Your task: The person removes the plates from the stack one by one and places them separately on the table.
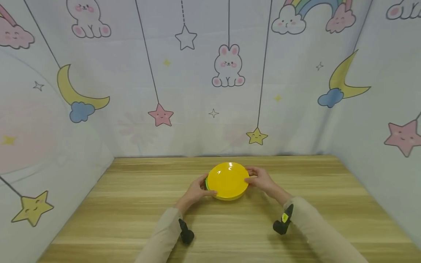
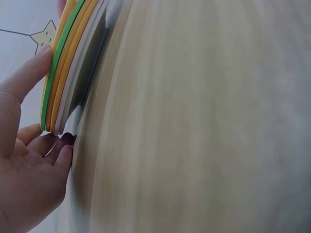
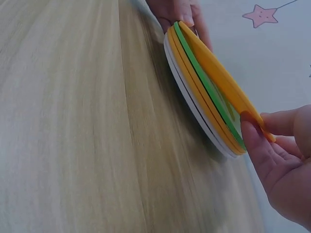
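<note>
Yellow plate (image 1: 228, 180) tilted atop plate stack (image 3: 200, 97), apart at stack's right, where right hand (image 1: 261, 179) pinches plate's rim; left hand (image 1: 196, 190) grips stack's left edge, thumb on top. Probably light, stiff, slick: hold by rim

Reaching forward with left arm (image 1: 160, 233) and right arm (image 1: 323, 230), slanting both inward. Gripping with the left hand (image 1: 196, 189), its thumb (image 2: 30, 74) stretched nearly straight and its fingers (image 2: 62, 156) bent underneath. Pinching with the right hand (image 1: 263, 179), thumb nearer the body, fingers farther off. Facing each other across a small gap, with the left slightly closer to the body.
</note>
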A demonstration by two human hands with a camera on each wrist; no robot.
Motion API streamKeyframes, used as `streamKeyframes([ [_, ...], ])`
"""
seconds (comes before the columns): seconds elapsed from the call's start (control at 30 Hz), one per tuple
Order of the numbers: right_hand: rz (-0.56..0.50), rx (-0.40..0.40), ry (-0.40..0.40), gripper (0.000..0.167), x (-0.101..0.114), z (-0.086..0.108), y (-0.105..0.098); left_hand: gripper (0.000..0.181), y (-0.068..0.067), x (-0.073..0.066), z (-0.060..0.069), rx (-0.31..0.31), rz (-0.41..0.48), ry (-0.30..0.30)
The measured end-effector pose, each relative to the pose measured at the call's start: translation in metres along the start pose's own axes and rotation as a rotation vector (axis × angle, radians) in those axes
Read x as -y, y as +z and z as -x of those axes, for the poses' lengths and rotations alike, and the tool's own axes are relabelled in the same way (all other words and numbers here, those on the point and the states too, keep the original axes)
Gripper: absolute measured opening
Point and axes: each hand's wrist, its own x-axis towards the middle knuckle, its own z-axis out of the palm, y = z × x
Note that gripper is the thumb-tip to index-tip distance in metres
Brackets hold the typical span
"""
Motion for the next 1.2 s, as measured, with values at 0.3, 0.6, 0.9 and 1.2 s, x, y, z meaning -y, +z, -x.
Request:
streamKeyframes([
  [0.3, -0.065, -0.031, 0.03, 0.052, 0.005, 0.0, -0.006, 0.091, 0.0, 0.0, -0.001, 0.009, -0.009, 0.014],
  [0.6, -0.096, -0.116, 0.045, 0.053, 0.013, 0.003, -0.023, 0.094, 0.0, 0.003, -0.002, -0.003, -0.059, -0.002],
  [0.9, -0.119, -0.207, 0.081, 0.054, 0.015, 0.011, -0.044, 0.094, 0.001, 0.003, -0.001, -0.014, -0.071, -0.013],
  [1.2, -0.155, -0.257, 0.071, 0.053, 0.011, 0.021, -0.066, 0.098, 0.001, 0.003, 0.003, -0.008, -0.081, 0.038],
])
